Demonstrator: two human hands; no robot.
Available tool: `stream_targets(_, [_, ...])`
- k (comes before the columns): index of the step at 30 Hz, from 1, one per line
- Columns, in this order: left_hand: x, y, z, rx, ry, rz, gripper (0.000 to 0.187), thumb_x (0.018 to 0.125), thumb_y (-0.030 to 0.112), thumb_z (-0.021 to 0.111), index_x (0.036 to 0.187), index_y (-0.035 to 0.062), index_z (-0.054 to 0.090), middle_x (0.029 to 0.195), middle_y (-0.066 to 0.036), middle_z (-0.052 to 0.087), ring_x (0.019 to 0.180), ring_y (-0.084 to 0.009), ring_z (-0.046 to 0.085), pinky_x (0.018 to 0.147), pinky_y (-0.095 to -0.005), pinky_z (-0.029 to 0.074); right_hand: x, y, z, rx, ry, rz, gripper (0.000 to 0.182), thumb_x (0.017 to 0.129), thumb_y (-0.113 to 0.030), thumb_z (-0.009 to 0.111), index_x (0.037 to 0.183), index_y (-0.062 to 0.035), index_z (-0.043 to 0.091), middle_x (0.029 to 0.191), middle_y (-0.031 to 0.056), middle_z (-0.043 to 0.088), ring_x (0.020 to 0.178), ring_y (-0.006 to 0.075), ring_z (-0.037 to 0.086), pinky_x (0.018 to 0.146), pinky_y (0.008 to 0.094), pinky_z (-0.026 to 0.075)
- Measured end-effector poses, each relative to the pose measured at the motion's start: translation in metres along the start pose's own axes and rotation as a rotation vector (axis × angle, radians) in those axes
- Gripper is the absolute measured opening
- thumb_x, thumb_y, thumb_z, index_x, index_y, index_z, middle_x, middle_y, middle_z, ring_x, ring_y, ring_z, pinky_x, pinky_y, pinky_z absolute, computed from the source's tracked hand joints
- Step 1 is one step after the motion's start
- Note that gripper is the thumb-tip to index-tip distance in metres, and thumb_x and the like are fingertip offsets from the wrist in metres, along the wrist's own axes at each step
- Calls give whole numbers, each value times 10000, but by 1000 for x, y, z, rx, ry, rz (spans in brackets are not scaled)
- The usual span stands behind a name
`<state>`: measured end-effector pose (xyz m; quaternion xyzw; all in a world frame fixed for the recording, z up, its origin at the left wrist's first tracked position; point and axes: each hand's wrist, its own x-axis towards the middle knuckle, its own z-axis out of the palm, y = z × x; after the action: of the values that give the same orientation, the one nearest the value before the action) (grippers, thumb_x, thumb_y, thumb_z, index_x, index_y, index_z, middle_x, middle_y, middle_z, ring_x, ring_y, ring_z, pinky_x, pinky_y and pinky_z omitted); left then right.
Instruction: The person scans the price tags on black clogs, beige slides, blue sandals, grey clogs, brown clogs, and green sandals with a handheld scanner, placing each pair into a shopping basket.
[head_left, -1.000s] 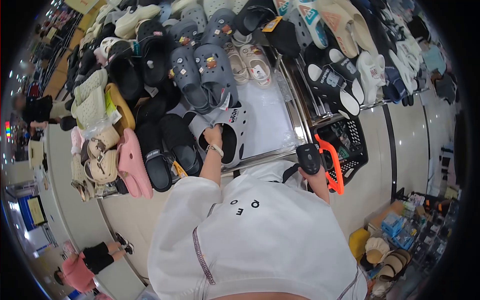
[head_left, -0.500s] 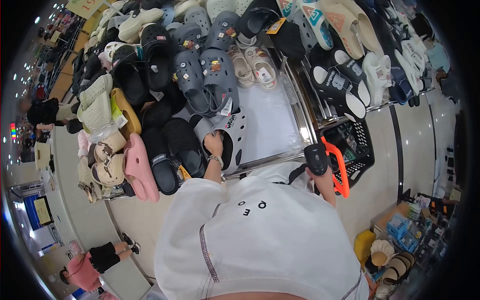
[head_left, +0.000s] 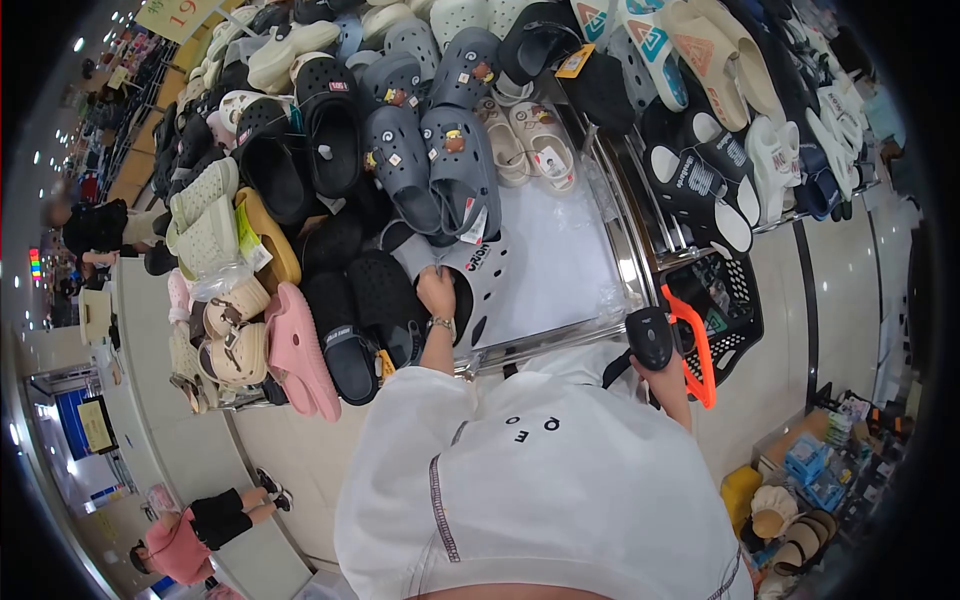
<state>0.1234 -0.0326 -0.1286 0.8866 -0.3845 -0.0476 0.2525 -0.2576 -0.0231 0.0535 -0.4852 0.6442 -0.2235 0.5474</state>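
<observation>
My left hand [head_left: 436,292] is closed at the opening of a white clog with black spots [head_left: 486,272], its fingertips partly hidden inside. The clog lies at the front of the display among other shoes. Just beyond it, a pair of dark grey clogs [head_left: 463,165] with small bear charms carries a white and red tag. To its left are black slides [head_left: 347,335]. Down by the shopping basket, my right hand [head_left: 667,382] grips a black handheld scanner [head_left: 649,338], whose rounded head points away from me.
A black basket [head_left: 745,310] with an orange handle [head_left: 697,350] stands right of the metal-edged display table [head_left: 545,345]. Pink slides [head_left: 300,350] sit at the left front corner. A person in a pink top [head_left: 180,545] stands by a long counter at lower left.
The whole view has shifted, so the display and both hands appear farther right and slightly lower. My left hand stays at the white clog, and my right hand keeps its grip on the scanner.
</observation>
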Motion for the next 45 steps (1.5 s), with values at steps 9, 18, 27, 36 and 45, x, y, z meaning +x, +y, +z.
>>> stream_targets(9, [-19,17,3,-61,60,-90,175,733,112,597,803,-44,557,913,-206,553,778,-408,543,658,-458,424,8,6,16,-19,-8,40,259,650,-40,664,870,15,539,669,54,557,554,112,498,513,265,403])
stream_targets(18, [-49,37,6,-133,80,-258,208,765,131,570,869,-39,510,918,-191,503,784,-382,533,660,-441,414,13,9,19,-31,-15,-2,316,652,-44,667,941,21,556,811,95,601,739,164,552,695,292,434])
stream_targets(27, [-43,30,17,12,47,-242,223,789,125,535,903,-43,443,987,-215,467,789,-394,539,658,-457,435,14,11,17,-76,31,-110,233,668,-119,706,803,-5,554,613,43,559,494,123,512,475,272,399])
stream_targets(36, [-26,23,22,176,0,-156,186,795,113,492,865,-47,428,978,-223,468,679,-382,570,591,-466,458,10,1,7,-76,-89,35,238,670,-66,686,844,3,538,642,42,560,523,108,507,501,258,399])
stream_targets(45, [41,22,-39,-101,-321,9,309,737,246,578,908,-11,567,946,-219,553,956,-382,511,817,-416,419,8,8,12,70,-59,55,189,682,-67,675,800,9,549,599,39,547,501,108,515,473,260,392])
